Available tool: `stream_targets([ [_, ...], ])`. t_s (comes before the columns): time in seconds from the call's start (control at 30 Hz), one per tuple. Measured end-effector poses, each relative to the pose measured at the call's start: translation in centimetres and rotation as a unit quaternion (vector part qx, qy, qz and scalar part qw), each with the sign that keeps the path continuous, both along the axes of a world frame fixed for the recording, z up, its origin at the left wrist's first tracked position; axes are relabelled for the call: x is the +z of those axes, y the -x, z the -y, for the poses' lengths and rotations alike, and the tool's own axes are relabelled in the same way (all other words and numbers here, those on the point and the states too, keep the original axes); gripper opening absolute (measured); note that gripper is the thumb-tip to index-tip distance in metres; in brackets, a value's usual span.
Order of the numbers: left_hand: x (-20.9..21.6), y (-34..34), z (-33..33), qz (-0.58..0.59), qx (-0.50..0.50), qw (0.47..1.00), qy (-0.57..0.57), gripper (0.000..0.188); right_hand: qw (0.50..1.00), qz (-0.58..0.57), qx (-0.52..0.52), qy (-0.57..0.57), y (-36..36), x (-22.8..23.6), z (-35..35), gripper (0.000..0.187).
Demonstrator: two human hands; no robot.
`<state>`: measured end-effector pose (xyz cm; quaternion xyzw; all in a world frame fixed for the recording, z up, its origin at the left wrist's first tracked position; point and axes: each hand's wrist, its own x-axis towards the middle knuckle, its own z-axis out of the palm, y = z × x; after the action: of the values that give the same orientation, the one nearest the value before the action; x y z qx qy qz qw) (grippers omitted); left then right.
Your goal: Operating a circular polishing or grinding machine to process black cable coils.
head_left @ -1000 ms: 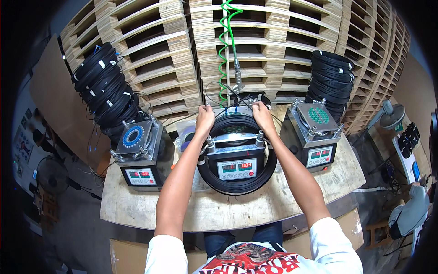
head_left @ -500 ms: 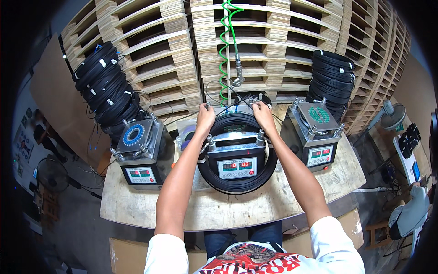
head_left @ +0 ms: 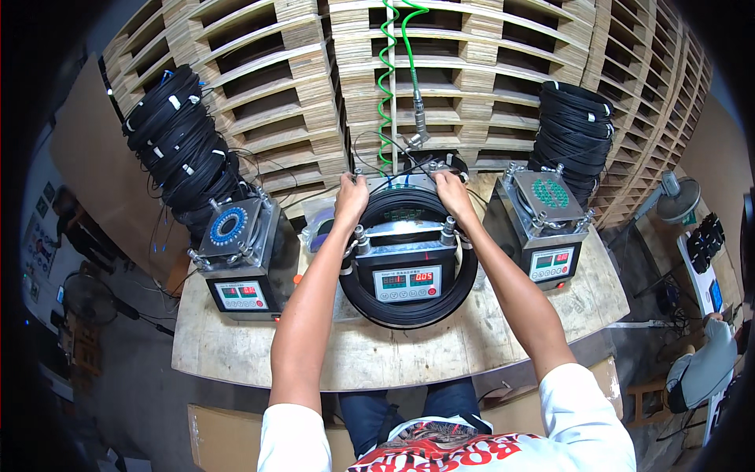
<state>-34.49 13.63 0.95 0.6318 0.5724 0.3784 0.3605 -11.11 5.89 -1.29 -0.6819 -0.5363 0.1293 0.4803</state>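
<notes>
The middle polishing-type machine (head_left: pixel 407 253) stands straight ahead of me, with a coil of black cable (head_left: pixel 395 315) looped around it. At its far left corner my left hand (head_left: pixel 351 197) is closed around a metal corner knob (head_left: pixel 359 172). My right hand (head_left: pixel 453 194) grips the matching knob at the far right corner, mostly hidden by its fingers. Nearer me, two front knobs stand free. Lit red digits show on the control panel (head_left: pixel 407 283). Thin black cables arch behind the top plate.
Similar machines stand left, with a blue-ringed plate (head_left: pixel 229 226), and right, with green fittings (head_left: pixel 550 193). Tall stacks of black cable coils (head_left: pixel 174 141) rise behind both. A green coiled air hose (head_left: pixel 386 86) hangs before wooden pallets (head_left: pixel 472 59). A person (head_left: pixel 708 362) sits far right.
Both hands stay at the far corner knobs, with only slight finger shifts. The red digits on the panels differ. My view has shifted a little.
</notes>
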Motion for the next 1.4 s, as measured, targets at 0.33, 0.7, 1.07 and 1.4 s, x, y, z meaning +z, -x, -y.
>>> stream_targets([
  [0.33, 0.1, 0.3, 0.4, 0.012, -0.024, 0.999, -0.044, 0.069, 0.997, -0.03, -0.053, 0.037, 0.6, 0.4, 0.3, 0.048],
  [0.7, 0.2, 0.3, 0.4, -0.046, 0.018, 0.999, 0.001, 0.074, 0.998, -0.027, -0.023, -0.055, 1.1, 0.5, 0.8, 0.037],
  [1.07, -0.9, 0.0, -0.9, -0.032, 0.002, 0.999, 0.003, 0.068, 0.997, -0.029, -0.055, -0.048, 0.2, 0.2, 0.3, 0.035],
  [1.4, 0.2, -0.1, 0.6, -0.077, 0.024, 0.996, 0.04, 0.071, 0.996, -0.03, -0.082, -0.017, 0.5, 0.8, 1.1, 0.044],
])
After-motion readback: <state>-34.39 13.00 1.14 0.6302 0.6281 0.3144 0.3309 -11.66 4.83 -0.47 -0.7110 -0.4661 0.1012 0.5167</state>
